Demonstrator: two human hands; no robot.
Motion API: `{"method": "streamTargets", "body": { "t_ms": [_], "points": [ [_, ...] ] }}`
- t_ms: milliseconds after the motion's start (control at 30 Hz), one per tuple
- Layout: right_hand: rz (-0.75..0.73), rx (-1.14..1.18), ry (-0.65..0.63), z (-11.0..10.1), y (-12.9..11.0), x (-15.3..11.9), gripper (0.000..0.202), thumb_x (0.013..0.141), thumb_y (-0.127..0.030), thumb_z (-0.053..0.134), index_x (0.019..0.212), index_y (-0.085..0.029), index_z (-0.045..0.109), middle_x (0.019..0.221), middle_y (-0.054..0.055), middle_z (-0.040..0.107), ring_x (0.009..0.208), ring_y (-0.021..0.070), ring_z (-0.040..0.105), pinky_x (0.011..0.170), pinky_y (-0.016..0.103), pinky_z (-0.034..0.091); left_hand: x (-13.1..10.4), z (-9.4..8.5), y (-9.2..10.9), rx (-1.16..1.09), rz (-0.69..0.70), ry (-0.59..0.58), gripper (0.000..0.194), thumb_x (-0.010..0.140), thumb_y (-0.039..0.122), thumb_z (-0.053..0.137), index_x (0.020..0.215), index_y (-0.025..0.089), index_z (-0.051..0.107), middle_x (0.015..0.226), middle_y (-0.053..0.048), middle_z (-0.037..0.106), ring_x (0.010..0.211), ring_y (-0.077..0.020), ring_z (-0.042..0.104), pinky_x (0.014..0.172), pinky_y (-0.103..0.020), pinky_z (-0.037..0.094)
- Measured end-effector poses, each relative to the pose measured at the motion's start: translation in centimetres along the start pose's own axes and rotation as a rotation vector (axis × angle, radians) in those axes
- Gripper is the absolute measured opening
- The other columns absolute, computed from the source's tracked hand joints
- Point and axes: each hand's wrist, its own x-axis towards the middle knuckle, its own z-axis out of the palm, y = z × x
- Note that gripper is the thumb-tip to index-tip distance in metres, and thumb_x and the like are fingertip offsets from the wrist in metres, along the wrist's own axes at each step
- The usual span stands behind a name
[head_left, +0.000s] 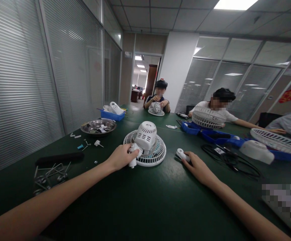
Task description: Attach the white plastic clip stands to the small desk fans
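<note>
A white fan head [146, 135] rests on the green table with its round grille [157, 157] underneath and the slotted motor housing on top. My left hand [122, 155] is closed round the white neck joint [133, 161] at the housing's near left side. To the right, apart from the fan, my right hand [197, 164] grips a small white plastic part [182, 154] with a round hole at its end, low against the table. The fingers' undersides are hidden on both hands.
Left lie a steel bowl [98, 128] of small parts, a blue bin [112, 115], a black bar [60, 158] and bent metal wires [51, 177]. Right are a black cable [232, 162], blue trays [213, 136], a white cover [257, 150] and grilles [281, 140]. Other people sit across.
</note>
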Motion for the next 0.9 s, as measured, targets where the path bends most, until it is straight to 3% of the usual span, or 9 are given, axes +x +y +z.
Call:
{"method": "streamTargets", "body": {
  "t_ms": [233, 400, 533, 700, 800, 900],
  "points": [
    [0.029, 0.042, -0.002, 0.31, 0.64, 0.42, 0.039, 0.091, -0.050, 0.032, 0.107, -0.021, 0.052, 0.100, 0.010, 0.064, 0.088, 0.0239, 0.062, 0.078, 0.036, 0.049, 0.02, -0.15, 0.28, -0.065, 0.019, -0.033, 0.042, 0.086, 0.051, 0.042, 0.097, 0.014, 0.059, 0.087, -0.009, 0.066, 0.077, -0.0232, 0.061, 0.065, -0.029, 0.041],
    [0.030, 0.057, -0.004, 0.56, 0.84, 0.69, 0.040, 0.093, -0.051, 0.029, 0.101, -0.021, 0.055, 0.100, 0.010, 0.062, 0.090, 0.0239, 0.061, 0.082, 0.036, 0.047, -0.26, 0.06, 0.86, -0.159, 0.003, -0.034, 0.046, 0.083, 0.053, 0.049, 0.112, 0.017, 0.046, 0.095, -0.008, 0.065, 0.079, -0.0219, 0.062, 0.066, -0.028, 0.043],
    [0.017, 0.062, -0.008, 0.49, 0.70, 0.64, 0.041, 0.093, -0.051, 0.028, 0.101, -0.021, 0.056, 0.101, 0.010, 0.062, 0.092, 0.0238, 0.059, 0.085, 0.037, 0.046, -0.11, 0.01, 0.85, 0.023, -0.040, 0.008, 0.044, 0.087, 0.048, 0.040, 0.116, 0.016, 0.039, 0.086, -0.008, 0.064, 0.071, -0.0236, 0.062, 0.062, -0.031, 0.041],
    [0.002, 0.037, -0.011, 0.34, 0.31, 0.53, 0.041, 0.093, -0.051, 0.029, 0.106, -0.021, 0.055, 0.108, 0.011, 0.061, 0.097, 0.0250, 0.059, 0.088, 0.039, 0.046, 0.13, -0.19, 0.42, 0.162, 0.006, 0.102, 0.037, 0.090, 0.043, 0.036, 0.114, 0.015, 0.041, 0.097, -0.013, 0.062, 0.082, -0.0273, 0.062, 0.070, -0.035, 0.041],
    [0.001, 0.018, -0.010, 0.54, 0.39, 0.43, 0.042, 0.093, -0.051, 0.029, 0.110, -0.021, 0.053, 0.112, 0.012, 0.059, 0.103, 0.0256, 0.057, 0.092, 0.040, 0.044, 0.14, -0.52, 0.39, 0.026, 0.033, 0.049, 0.044, 0.089, 0.051, 0.036, 0.116, 0.017, 0.040, 0.098, -0.011, 0.062, 0.084, -0.0259, 0.061, 0.075, -0.036, 0.042],
    [0.010, 0.001, 0.005, 0.62, 0.52, 0.25, 0.046, 0.093, -0.050, 0.030, 0.122, -0.020, 0.046, 0.120, 0.012, 0.056, 0.111, 0.0262, 0.054, 0.097, 0.041, 0.041, 0.42, -0.78, 0.18, -0.278, 0.031, -0.084, 0.046, 0.090, 0.056, 0.031, 0.115, 0.019, 0.040, 0.098, -0.008, 0.062, 0.085, -0.0217, 0.060, 0.075, -0.034, 0.046]
  ]
}}
